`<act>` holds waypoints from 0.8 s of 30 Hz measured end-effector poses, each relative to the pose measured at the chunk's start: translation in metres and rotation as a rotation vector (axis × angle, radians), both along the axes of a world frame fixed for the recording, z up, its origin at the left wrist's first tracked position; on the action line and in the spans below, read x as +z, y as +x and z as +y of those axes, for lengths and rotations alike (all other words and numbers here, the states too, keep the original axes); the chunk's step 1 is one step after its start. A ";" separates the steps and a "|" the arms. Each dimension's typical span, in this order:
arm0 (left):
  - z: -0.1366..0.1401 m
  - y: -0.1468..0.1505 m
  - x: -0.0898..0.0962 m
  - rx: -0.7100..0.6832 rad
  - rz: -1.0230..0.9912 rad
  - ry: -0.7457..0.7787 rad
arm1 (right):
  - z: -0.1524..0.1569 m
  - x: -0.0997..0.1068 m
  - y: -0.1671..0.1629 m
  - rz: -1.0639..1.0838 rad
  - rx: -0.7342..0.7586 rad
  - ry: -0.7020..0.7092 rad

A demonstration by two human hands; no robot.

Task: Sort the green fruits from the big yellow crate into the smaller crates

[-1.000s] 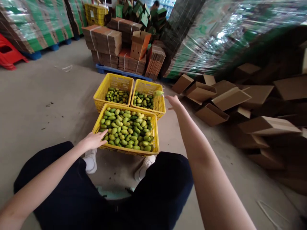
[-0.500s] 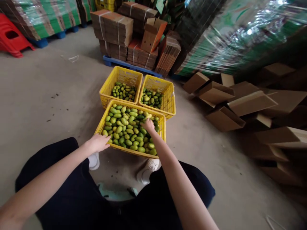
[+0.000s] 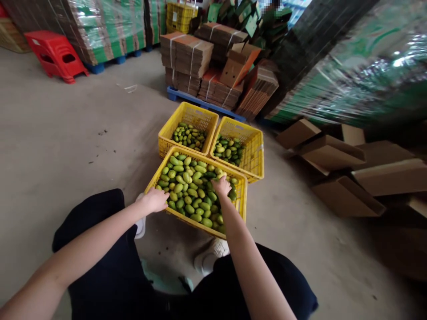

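Observation:
A full yellow plastic crate [image 3: 243, 205] of oval green and yellow-green fruit [image 3: 190, 192] stands on the floor between my feet. My left hand [image 3: 155, 200] lies over its near left edge, fingers stretched out against the outermost fruit, holding none that I can see. At the right side of the load, my right hand [image 3: 222, 186] has its fingers curled around a yellow-green fruit, mostly hidden by them. Touching the far side of this crate are two more yellow crates, the left one [image 3: 165, 133] and the right one [image 3: 255, 155], each partly filled with smaller-looking green fruit.
Strapped stacks of flattened cardboard [image 3: 187, 55] sit on a blue pallet [image 3: 203, 103] beyond the crates. Open cardboard boxes [image 3: 333, 153] lie to the right. A red plastic stool [image 3: 55, 53] stands far left. Wrapped pallet loads [image 3: 115, 31] rise behind.
The whole view has swung left, so crates and hands appear further right and lower. My right hand stays at the same part of the fruit, its fingers slightly more curled.

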State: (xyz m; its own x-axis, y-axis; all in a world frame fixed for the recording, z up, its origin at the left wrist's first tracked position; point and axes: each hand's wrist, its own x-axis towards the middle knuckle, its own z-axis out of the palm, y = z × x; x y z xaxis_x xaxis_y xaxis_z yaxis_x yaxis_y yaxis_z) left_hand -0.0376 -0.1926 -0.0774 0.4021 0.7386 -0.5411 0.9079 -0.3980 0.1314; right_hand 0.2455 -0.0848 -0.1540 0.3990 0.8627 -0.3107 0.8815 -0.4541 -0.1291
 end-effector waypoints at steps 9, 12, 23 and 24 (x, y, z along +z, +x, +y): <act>0.006 0.015 -0.003 0.043 -0.023 -0.045 | -0.023 0.022 0.000 0.101 0.145 0.107; 0.008 0.022 -0.017 0.067 -0.036 -0.083 | -0.031 0.052 0.009 0.504 0.043 0.305; 0.057 0.013 -0.047 0.076 -0.136 -0.048 | -0.097 0.152 0.020 1.683 -0.100 0.494; 0.065 0.013 -0.048 0.110 -0.123 0.008 | -0.099 0.150 0.018 1.688 -0.131 0.454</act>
